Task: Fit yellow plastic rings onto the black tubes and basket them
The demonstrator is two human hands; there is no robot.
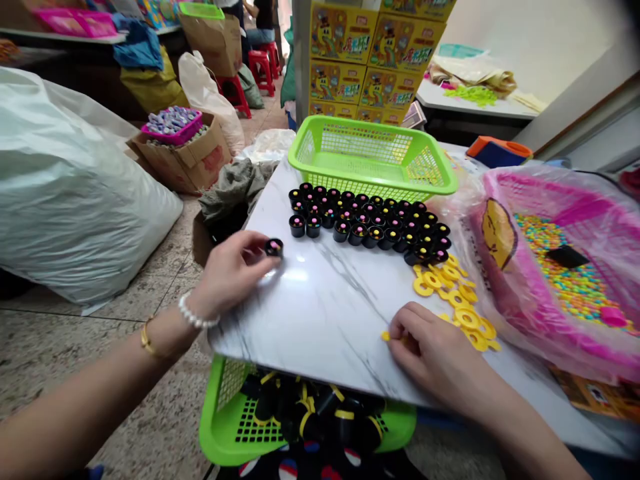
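Marble board [320, 313], black cup [274, 248] upright in left hand [231, 275]

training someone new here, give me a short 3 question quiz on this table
1. Which hand holds the black cup with the pink top?
2. True or false: the yellow rings lie on the marble-patterned slab, beside the rows of black cups.
3. What do the fingertips of the right hand touch?
A. a small yellow piece
B. a black cup
C. a green basket

Key: 1. the left hand; 2. true; 3. A
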